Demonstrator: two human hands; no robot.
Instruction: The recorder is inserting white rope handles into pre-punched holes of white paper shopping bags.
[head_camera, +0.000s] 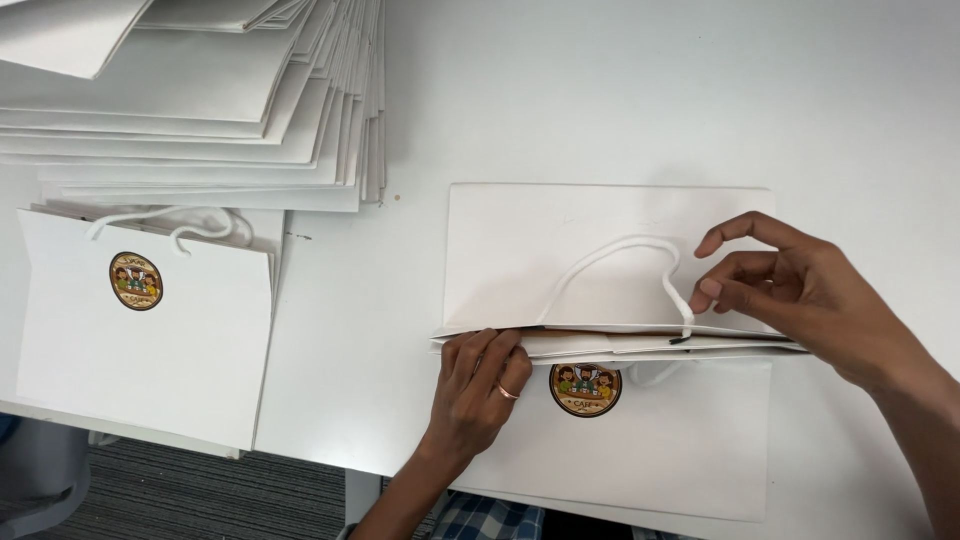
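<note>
We have a white paper gift bag (620, 440) lying flat on the white surface (860, 120), its round illustrated sticker (585, 389) facing up and its mouth folded over so the top panel lies away from us. Our left hand (478, 390) presses fingertips down on the folded edge, apparently to keep the layers from springing open; it grips nothing, and a ring shows on one finger. Our right hand (800, 290) hovers open just beside the white cord handle (625, 270), fingers curled near its right end, not closed on it. To the left lies a finished bag (140, 340) with the same sticker, and behind it a fanned stack of flat white bags (200, 110), kept within reach.
</note>
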